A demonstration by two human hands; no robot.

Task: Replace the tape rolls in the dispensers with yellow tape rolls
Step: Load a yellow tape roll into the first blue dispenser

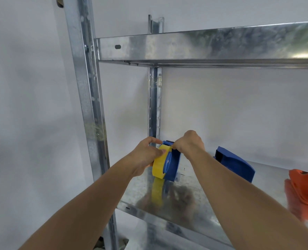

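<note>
The left hand (146, 152) grips the yellow roll (159, 164), its fingers (154, 140) curled over the top of the roll and its thumb pressed on the yellow face. The right hand (189, 143) is closed in a pinch at the upper front of the blue dispenser (174, 164), just below its toothed cutter edge; what exactly lies between the fingertips cannot be told (probably the tape end, but it is too small to resolve). The roll is seated on the dispenser's left side, and the dispenser stands upright on the lower shelf (194, 201) near its left end, close to the rear upright (154, 98). Its yellow and blue reflection shows on the shelf metal below it. A second blue dispenser (236, 164) lies on the same shelf to the right, apart from the first. An orange dispenser (304, 188) sits further right at the frame edge. An upper shelf (203, 46) spans above, fixed to the front upright (84, 87).
</note>
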